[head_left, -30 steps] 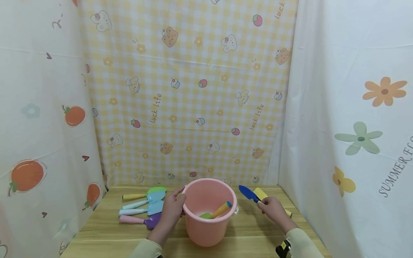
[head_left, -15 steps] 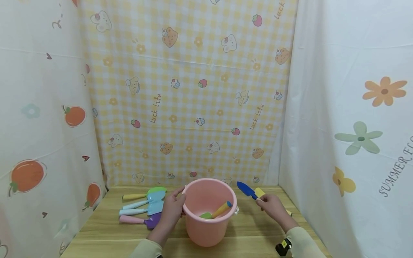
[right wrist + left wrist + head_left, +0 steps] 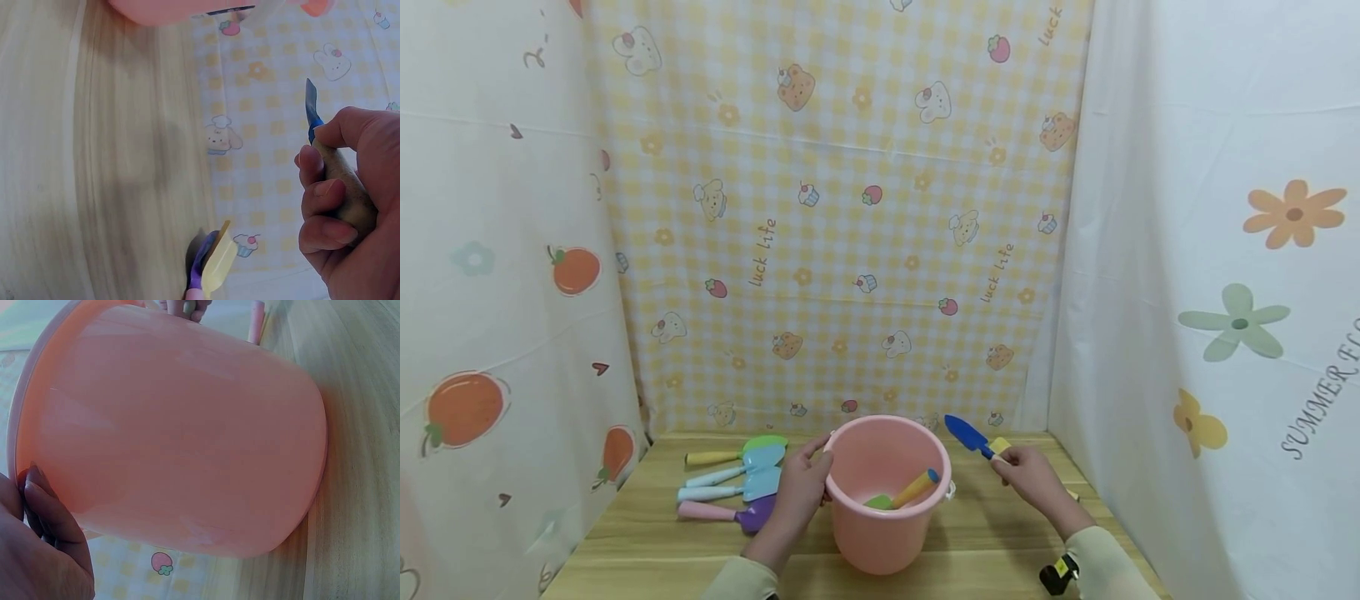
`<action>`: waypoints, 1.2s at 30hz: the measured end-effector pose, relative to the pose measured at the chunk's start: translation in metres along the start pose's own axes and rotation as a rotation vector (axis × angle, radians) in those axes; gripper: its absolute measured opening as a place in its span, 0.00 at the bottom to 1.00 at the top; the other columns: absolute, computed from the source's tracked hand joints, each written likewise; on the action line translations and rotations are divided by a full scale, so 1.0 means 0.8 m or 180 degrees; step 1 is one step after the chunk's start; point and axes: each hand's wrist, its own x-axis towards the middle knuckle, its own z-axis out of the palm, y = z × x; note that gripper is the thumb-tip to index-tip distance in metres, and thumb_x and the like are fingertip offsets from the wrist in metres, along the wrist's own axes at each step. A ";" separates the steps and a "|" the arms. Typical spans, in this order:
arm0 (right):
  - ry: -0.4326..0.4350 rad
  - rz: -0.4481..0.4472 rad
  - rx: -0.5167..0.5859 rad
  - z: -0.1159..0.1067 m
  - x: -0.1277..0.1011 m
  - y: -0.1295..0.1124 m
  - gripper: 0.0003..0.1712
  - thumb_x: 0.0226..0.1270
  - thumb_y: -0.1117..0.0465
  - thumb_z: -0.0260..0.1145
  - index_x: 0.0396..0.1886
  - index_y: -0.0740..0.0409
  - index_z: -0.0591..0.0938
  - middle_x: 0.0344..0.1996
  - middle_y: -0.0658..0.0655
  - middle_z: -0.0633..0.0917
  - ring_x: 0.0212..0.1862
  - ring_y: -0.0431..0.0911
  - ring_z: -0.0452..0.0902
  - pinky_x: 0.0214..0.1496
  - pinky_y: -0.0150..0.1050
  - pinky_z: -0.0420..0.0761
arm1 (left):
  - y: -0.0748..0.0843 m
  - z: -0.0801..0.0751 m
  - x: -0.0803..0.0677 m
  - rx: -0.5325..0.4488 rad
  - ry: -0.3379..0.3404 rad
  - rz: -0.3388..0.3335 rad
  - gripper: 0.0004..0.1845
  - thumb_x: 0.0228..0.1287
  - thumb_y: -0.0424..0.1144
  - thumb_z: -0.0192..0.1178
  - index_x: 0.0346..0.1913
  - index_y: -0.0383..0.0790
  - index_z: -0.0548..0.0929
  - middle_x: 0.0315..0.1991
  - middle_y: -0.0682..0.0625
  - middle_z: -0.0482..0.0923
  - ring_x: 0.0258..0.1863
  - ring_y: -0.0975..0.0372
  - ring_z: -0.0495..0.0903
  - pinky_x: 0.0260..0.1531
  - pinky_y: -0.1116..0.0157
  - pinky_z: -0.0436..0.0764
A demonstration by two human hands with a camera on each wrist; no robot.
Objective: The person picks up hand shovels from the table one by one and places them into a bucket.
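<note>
My left hand (image 3: 805, 483) grips the rim of a pink bucket (image 3: 880, 537), thumb on the near side. Curled fingers (image 3: 59, 522) at that rim show in the left wrist view. Inside the upright bucket leans a small shovel (image 3: 913, 490) with an orange handle and a green blade. To the bucket's right, my right hand (image 3: 1033, 483) holds a blue-bladed trowel (image 3: 966, 433) above the table. In the right wrist view its fingers wrap the trowel's tan handle (image 3: 342, 181). Behind that hand lies a yellow shovel (image 3: 1000, 445), mostly hidden.
Left of the bucket lie a green shovel (image 3: 711, 457), two light blue shovels (image 3: 707, 493) and a purple one with a pink handle (image 3: 707, 511). Beside the yellow shovel, the right wrist view shows another purple shovel (image 3: 198, 269). Patterned cloths (image 3: 842, 250) surround the wooden table (image 3: 985, 567).
My right hand has lifted the blue trowel slightly and shifted it left, towards the bucket. My left hand and the bucket have stayed put.
</note>
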 end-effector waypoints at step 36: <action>-0.0188 -0.0200 0.0198 -0.016 -0.006 -0.062 0.14 0.81 0.52 0.72 0.33 0.53 0.88 0.23 0.54 0.84 0.24 0.43 0.72 0.24 0.35 0.71 | 0.002 0.000 -0.002 0.0074 0.0011 -0.0017 0.26 0.83 0.40 0.59 0.77 0.36 0.79 0.17 0.49 0.77 0.16 0.61 0.77 0.19 0.65 0.79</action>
